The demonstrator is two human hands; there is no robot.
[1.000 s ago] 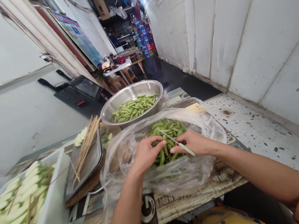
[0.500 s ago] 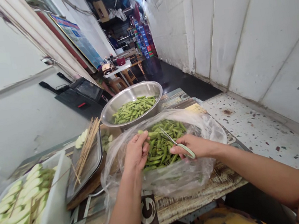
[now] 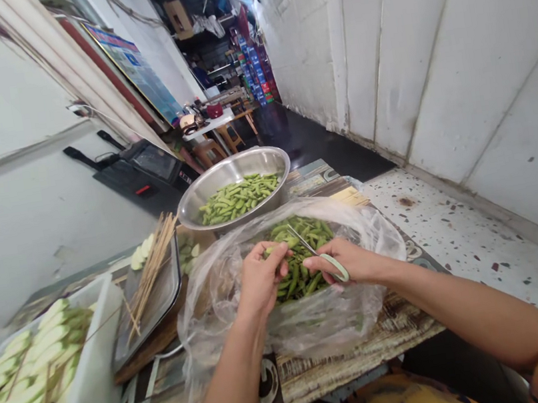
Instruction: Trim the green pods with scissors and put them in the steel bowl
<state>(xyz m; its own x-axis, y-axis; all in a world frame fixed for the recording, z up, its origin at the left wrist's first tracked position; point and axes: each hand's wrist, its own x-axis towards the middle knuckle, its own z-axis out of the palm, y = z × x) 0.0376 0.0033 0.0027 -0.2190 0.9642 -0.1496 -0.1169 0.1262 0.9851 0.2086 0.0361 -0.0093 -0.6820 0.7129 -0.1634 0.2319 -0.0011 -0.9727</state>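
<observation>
My left hand point(image 3: 261, 278) pinches a small green pod point(image 3: 270, 250) between thumb and fingers, just beside the scissor blades. My right hand point(image 3: 341, 261) grips small scissors point(image 3: 330, 265) with pale green handles, their steel blades pointing into the pile. Below both hands, green pods point(image 3: 302, 267) fill a clear plastic bag point(image 3: 227, 329), whose loose sides rise around my wrists. More trimmed pods point(image 3: 238, 199) lie in a steel bowl point(image 3: 231, 170) just beyond the bag.
A white tub point(image 3: 96, 348) of pale green sliced strips sits at the left. Bamboo skewers point(image 3: 154, 266) lie on a metal tray point(image 3: 162, 298). A white wall point(image 3: 403, 53) and speckled terrazzo ledge point(image 3: 472, 245) bound the right side.
My left hand has moved right, bringing its pod close to the scissor blades. The view has shifted slightly, and the right hand stays nearly in place.
</observation>
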